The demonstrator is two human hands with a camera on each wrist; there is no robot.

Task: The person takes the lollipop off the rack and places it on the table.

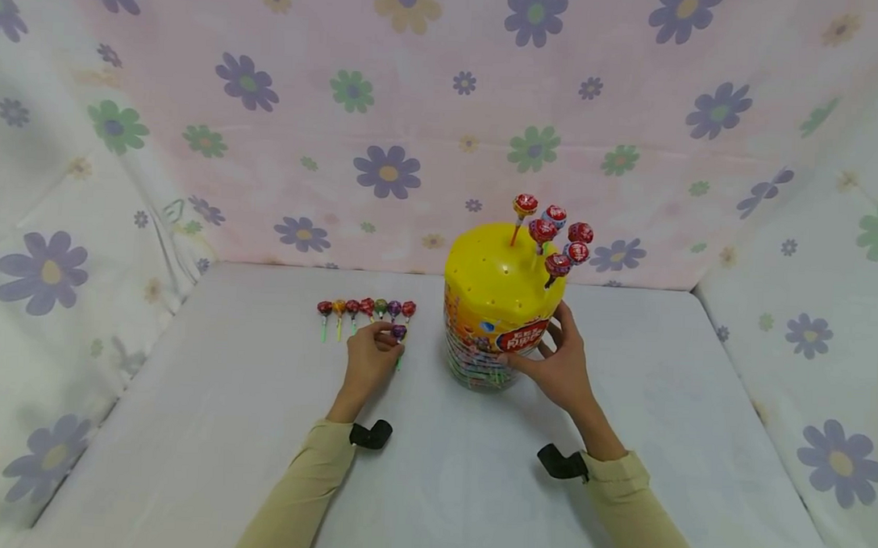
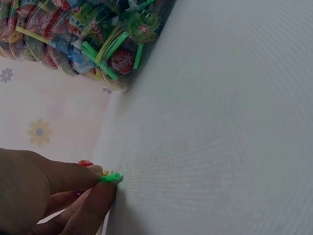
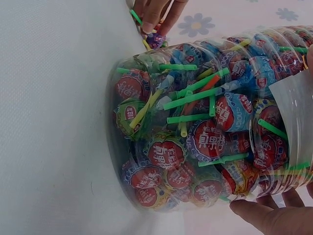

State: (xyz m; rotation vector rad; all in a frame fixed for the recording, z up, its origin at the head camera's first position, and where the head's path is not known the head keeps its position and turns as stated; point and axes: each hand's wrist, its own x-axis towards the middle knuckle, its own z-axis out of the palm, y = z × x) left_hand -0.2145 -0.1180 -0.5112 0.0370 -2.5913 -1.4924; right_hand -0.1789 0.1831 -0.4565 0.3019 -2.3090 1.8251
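Note:
Between its thumb and fingers my left hand pinches a lollipop with a purple wrapper, just above the table. The green stick of that lollipop pokes out past the fingertips in the left wrist view. My right hand grips the side of a clear plastic jar, thumb in front and fingers around the far right side. Lollipops with coloured sticks fill the jar. Its yellow lid has small holes, and several lollipops stand upright in the right part of it.
A row of lollipops lies on the white table, just beyond my left hand, heads pointing away from me. Flowered cloth hangs behind the table and along both sides.

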